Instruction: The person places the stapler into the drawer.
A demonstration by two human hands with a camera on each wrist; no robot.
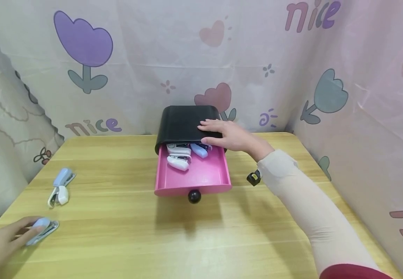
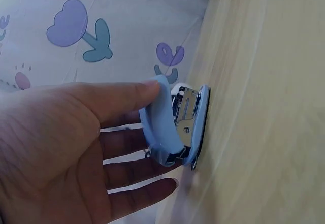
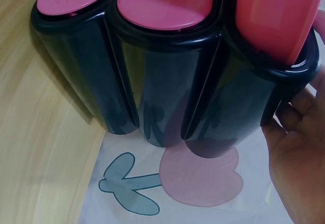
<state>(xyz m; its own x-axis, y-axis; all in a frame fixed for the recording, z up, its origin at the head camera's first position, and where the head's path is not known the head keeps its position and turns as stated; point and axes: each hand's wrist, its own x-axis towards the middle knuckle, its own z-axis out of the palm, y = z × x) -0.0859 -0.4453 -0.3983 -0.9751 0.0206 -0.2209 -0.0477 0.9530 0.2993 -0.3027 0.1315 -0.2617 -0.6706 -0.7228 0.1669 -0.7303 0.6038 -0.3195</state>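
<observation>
My left hand pinches a light blue stapler at the table's left front. In the left wrist view its thumb lies on the stapler's upper arm with the fingers behind, and the base stands against the tabletop. My right hand rests on the top right of a black drawer cabinet, fingers extended over the lid. The cabinet's top pink drawer is pulled out. Inside it lie white staplers on the left and a blue stapler towards the back.
Another blue stapler and a white stapler lie together on the left of the wooden table. A black knob sticks out from the drawer front. Two lower pink drawers sit closed. A patterned curtain hangs behind.
</observation>
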